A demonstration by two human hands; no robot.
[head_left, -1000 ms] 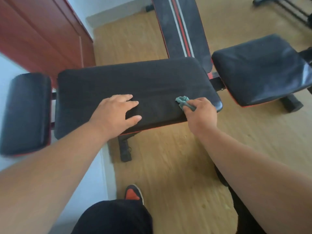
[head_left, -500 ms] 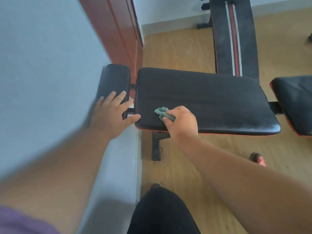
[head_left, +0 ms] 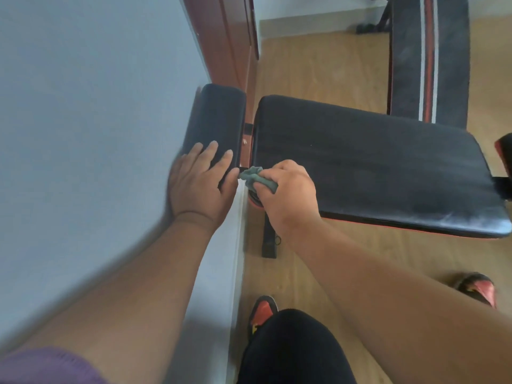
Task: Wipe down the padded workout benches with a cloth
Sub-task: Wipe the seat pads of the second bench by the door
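**Cloth at the near-left corner of the main bench pad**

I see the cloth (head_left: 256, 177), a small grey-green wad, bunched in my right hand (head_left: 288, 198), whose fingers curl round it at the near-left corner of the large black bench pad (head_left: 374, 162). My left hand (head_left: 201, 184) lies flat, fingers straight, on the small black pad (head_left: 217, 120) beside the wall (head_left: 97, 106). I count three pads plainly: these two and a striped pad (head_left: 429, 56) beyond; a fourth shows only as a sliver at the right edge. A narrow gap separates the two nearer pads. Wooden floor (head_left: 318, 76) lies open past the large pad's far edge.
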